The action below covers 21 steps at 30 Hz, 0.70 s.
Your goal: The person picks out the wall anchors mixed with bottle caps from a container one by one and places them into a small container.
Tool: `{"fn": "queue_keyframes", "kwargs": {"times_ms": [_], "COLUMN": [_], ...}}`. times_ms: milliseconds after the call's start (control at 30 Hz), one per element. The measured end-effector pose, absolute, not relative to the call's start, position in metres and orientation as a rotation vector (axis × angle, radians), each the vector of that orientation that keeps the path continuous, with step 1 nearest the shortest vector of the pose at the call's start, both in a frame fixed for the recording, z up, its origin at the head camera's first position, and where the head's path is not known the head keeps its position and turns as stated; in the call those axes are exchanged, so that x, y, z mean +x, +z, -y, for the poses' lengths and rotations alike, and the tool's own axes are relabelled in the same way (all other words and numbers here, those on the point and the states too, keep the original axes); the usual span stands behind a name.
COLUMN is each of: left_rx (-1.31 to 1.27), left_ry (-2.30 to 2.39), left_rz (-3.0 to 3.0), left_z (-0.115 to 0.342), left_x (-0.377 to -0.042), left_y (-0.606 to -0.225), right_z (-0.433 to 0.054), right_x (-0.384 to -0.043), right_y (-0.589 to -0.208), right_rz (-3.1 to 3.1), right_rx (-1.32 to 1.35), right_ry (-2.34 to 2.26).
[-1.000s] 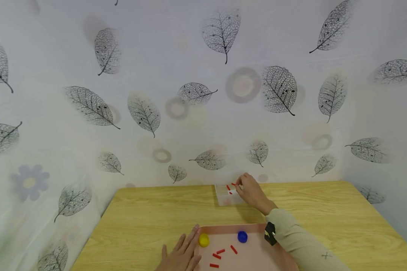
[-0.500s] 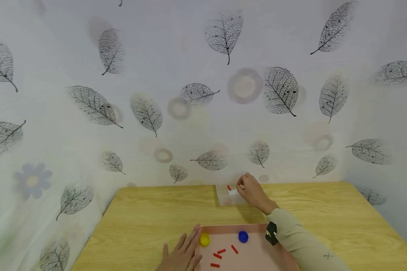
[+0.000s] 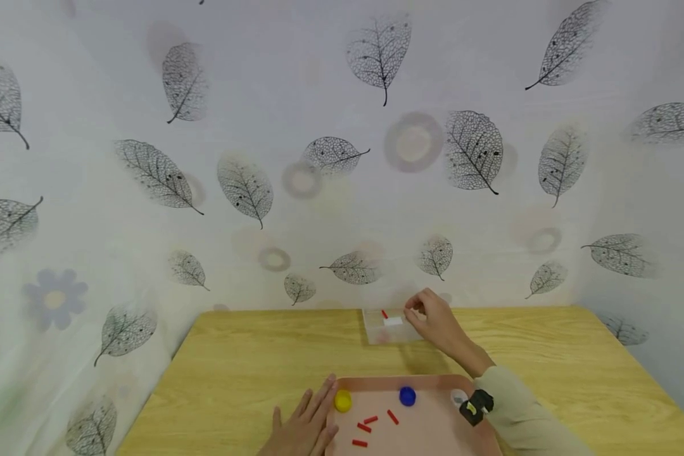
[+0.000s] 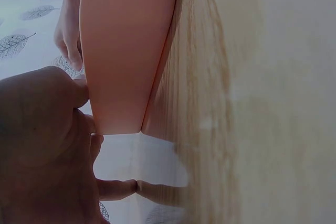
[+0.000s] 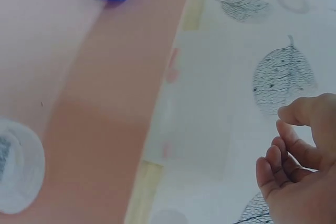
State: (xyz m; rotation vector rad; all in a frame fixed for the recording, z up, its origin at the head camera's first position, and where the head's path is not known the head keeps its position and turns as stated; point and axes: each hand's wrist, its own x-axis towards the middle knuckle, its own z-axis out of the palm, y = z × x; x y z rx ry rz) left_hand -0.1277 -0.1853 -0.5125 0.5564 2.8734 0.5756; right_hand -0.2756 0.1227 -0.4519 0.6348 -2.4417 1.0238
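Observation:
My right hand (image 3: 433, 320) is above the right side of a translucent box (image 3: 379, 335) at the back of the table, thumb and index tips close together. No object shows between those fingertips in the right wrist view. Inside the box lies a red stick (image 3: 384, 314), beside a white patch. My left hand (image 3: 301, 425) rests with fairly straight fingers at the left rim of a pink tray (image 3: 427, 437). In the left wrist view, the fingers touch the tray wall (image 4: 123, 51). Several short red sticks (image 3: 364, 427) lie in the tray.
A yellow cap (image 3: 342, 400) is in the tray's back left corner, a blue cap (image 3: 407, 396) near its back edge. By the right wrist sits a clear round cap (image 3: 458, 398). The wooden table (image 3: 251, 354) meets a leaf-patterned backdrop (image 3: 319, 215).
A red stick at my right fingertips one second ago is no longer seen there. That hand has shifted rightward over the box, uncovering the clear cap. My left hand stays put.

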Motion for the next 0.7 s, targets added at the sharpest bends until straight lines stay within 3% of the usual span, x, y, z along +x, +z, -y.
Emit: {"fn": "queue_keyframes", "kwargs": {"times_ms": [700], "left_rx": [0.537], "left_ry": [0.601], "left_rz": [-2.852], "left_z": [0.184], "left_x": [-0.128], "left_y": [-0.513], "right_z": [-0.128], "right_x": [-0.195], "right_y": [-0.433], "right_rz": [2.342], "right_rx": [0.550], "right_ry": [1.118]}}
